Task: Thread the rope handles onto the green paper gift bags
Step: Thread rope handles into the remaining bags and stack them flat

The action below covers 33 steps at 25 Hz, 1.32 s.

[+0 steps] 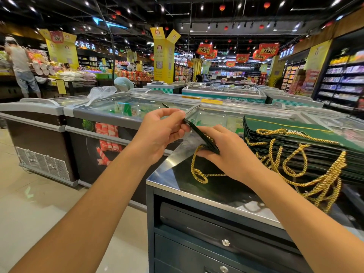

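A flat green paper gift bag (199, 132) is held edge-on above the steel counter (177, 156). My left hand (160, 133) pinches its upper edge. My right hand (228, 152) grips its lower end, fingers curled round the bag where a gold rope handle (198, 172) enters it. The rope hangs down in a loop onto the counter. To the right lies a tall stack of flat green bags (295, 133) with gold rope handles (307, 164) spilling off its front.
The counter tops a dark cabinet with locked drawers (225, 243). Glass-lidded chest freezers (122, 109) stand beyond and to the left. A tiled aisle (39, 194) runs on the left. Shoppers (21, 67) stand far back by the shelves.
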Each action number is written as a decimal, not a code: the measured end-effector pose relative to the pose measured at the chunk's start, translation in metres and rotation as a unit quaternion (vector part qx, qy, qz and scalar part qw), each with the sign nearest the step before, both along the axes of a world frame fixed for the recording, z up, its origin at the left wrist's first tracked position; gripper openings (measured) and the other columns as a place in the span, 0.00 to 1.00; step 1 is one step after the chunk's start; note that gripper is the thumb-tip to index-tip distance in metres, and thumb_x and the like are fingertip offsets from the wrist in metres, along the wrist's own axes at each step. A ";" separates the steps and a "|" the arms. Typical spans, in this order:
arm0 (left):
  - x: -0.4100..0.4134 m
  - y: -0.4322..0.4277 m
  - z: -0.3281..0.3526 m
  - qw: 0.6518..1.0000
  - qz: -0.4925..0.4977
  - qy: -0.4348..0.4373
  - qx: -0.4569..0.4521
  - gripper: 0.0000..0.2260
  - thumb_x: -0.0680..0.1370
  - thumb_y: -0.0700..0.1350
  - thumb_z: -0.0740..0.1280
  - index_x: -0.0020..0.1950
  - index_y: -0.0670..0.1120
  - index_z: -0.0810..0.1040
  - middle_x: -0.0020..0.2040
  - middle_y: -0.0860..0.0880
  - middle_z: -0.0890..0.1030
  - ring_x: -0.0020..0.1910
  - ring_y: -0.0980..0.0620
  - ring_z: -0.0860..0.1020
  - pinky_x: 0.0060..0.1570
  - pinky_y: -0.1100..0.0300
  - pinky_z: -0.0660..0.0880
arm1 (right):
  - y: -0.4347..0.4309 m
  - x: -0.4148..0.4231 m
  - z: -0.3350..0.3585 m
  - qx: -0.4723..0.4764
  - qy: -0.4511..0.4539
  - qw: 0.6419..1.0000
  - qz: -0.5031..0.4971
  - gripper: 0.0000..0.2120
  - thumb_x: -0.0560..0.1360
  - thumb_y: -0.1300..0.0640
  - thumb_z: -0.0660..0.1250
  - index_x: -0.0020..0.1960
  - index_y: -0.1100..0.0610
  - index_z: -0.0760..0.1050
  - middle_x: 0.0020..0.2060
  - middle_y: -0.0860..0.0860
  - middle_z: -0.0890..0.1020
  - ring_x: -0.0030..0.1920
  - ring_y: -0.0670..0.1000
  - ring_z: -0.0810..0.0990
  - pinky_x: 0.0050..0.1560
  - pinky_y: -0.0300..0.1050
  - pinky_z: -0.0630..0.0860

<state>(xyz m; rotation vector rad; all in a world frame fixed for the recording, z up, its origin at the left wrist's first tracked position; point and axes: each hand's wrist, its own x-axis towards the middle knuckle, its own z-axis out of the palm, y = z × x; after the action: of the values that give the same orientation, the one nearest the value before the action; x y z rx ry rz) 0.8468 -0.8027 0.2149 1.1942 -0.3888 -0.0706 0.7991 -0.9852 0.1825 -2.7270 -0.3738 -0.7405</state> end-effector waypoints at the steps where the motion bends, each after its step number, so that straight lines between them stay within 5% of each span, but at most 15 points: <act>1: -0.001 -0.002 0.003 1.000 -0.007 -0.009 -0.005 0.10 0.81 0.39 0.68 0.61 0.40 0.75 0.37 0.46 0.84 0.32 0.54 0.81 0.35 0.66 0.79 | -0.002 0.001 0.002 -0.003 -0.012 1.000 -0.002 0.28 0.80 0.52 0.69 0.77 0.46 0.65 0.58 0.48 0.77 0.59 0.54 0.77 0.58 0.58 0.77; 4: 0.000 -0.005 0.005 0.999 -0.005 -0.032 -0.018 0.09 0.82 0.42 0.66 0.62 0.43 0.74 0.40 0.46 0.85 0.36 0.51 0.84 0.37 0.63 0.80 | -0.007 0.001 0.008 0.020 -0.080 0.997 0.005 0.18 0.81 0.59 0.66 0.71 0.53 0.73 0.50 0.47 0.75 0.50 0.53 0.77 0.52 0.55 0.78; 8: 0.010 0.000 -0.018 0.998 0.058 -0.003 0.030 0.07 0.82 0.44 0.65 0.60 0.46 0.75 0.45 0.45 0.84 0.38 0.52 0.83 0.38 0.61 0.79 | -0.014 -0.003 0.023 0.116 -0.165 0.979 0.007 0.08 0.82 0.62 0.65 0.59 0.58 0.79 0.47 0.47 0.76 0.46 0.49 0.75 0.48 0.35 0.73; 10: 0.018 0.003 -0.043 0.994 0.074 0.048 0.063 0.08 0.83 0.43 0.65 0.60 0.44 0.75 0.48 0.43 0.82 0.39 0.51 0.81 0.40 0.61 0.78 | -0.018 -0.002 0.028 0.245 -0.185 0.952 0.015 0.05 0.82 0.59 0.65 0.55 0.57 0.80 0.46 0.50 0.81 0.47 0.52 0.79 0.51 0.42 0.79; 13: 0.018 0.005 -0.080 0.985 0.060 0.120 0.108 0.15 0.82 0.45 0.66 0.66 0.41 0.72 0.56 0.41 0.80 0.45 0.48 0.82 0.43 0.58 0.80 | -0.011 -0.002 0.028 0.489 -0.161 0.855 0.064 0.05 0.81 0.59 0.66 0.50 0.56 0.81 0.44 0.52 0.86 0.46 0.55 0.85 0.50 0.63 0.83; 17: 0.004 0.008 -0.110 0.985 0.028 0.154 0.066 0.25 0.80 0.44 0.69 0.75 0.43 0.65 0.61 0.44 0.82 0.50 0.46 0.84 0.52 0.49 0.81 | 0.004 -0.001 0.012 0.546 -0.171 0.817 0.070 0.09 0.81 0.60 0.67 0.43 0.52 0.81 0.43 0.53 0.86 0.44 0.58 0.84 0.52 0.66 0.81; 19: 0.000 0.010 -0.118 0.988 0.040 0.148 0.016 0.31 0.79 0.39 0.71 0.78 0.48 0.60 0.65 0.44 0.78 0.54 0.46 0.81 0.57 0.44 0.79 | 0.006 0.000 0.003 0.566 -0.159 0.806 0.071 0.11 0.81 0.58 0.68 0.43 0.46 0.83 0.44 0.54 0.86 0.48 0.62 0.84 0.53 0.65 0.82; 21: 0.000 0.016 -0.124 0.989 0.072 0.127 -0.018 0.30 0.78 0.33 0.69 0.77 0.46 0.63 0.68 0.43 0.75 0.58 0.47 0.81 0.50 0.52 0.82 | 0.008 0.001 -0.005 0.582 -0.142 0.798 0.068 0.08 0.81 0.58 0.68 0.46 0.48 0.83 0.46 0.53 0.87 0.50 0.60 0.85 0.55 0.61 0.82; 24: -0.001 0.021 -0.124 0.993 0.071 0.078 -0.043 0.18 0.79 0.29 0.64 0.65 0.45 0.75 0.58 0.44 0.83 0.49 0.53 0.84 0.36 0.64 0.80 | 0.008 -0.002 -0.009 0.568 -0.132 0.810 0.056 0.02 0.79 0.58 0.71 0.50 0.54 0.82 0.46 0.50 0.87 0.49 0.52 0.86 0.49 0.47 0.83; 27: 0.006 0.029 -0.117 0.991 0.083 0.064 -0.083 0.20 0.80 0.28 0.61 0.62 0.52 0.76 0.52 0.52 0.86 0.51 0.54 0.85 0.42 0.61 0.83 | 0.006 -0.008 -0.006 0.549 -0.115 0.825 0.062 0.06 0.75 0.58 0.75 0.51 0.54 0.82 0.44 0.45 0.87 0.45 0.43 0.85 0.44 0.35 0.79; 31: 0.023 0.041 -0.105 0.986 0.110 0.048 -0.115 0.22 0.81 0.29 0.60 0.72 0.47 0.72 0.58 0.50 0.85 0.58 0.51 0.83 0.54 0.55 0.81 | -0.020 -0.014 0.003 0.603 -0.106 0.789 0.052 0.22 0.70 0.53 0.80 0.61 0.49 0.78 0.52 0.49 0.86 0.54 0.51 0.85 0.53 0.46 0.81; 33: 0.029 0.045 -0.095 0.986 0.132 0.030 -0.095 0.22 0.82 0.30 0.60 0.75 0.44 0.69 0.52 0.55 0.86 0.55 0.54 0.84 0.52 0.57 0.82 | -0.038 -0.014 0.010 0.616 -0.076 0.782 0.060 0.30 0.67 0.50 0.82 0.66 0.43 0.75 0.60 0.54 0.82 0.58 0.56 0.84 0.58 0.56 0.81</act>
<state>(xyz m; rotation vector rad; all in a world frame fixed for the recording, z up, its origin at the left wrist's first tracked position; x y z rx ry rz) 0.8760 -0.7577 0.1195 1.0431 -0.1776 0.1581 0.7846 -1.0234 0.1922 -1.3868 -0.0237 -0.7667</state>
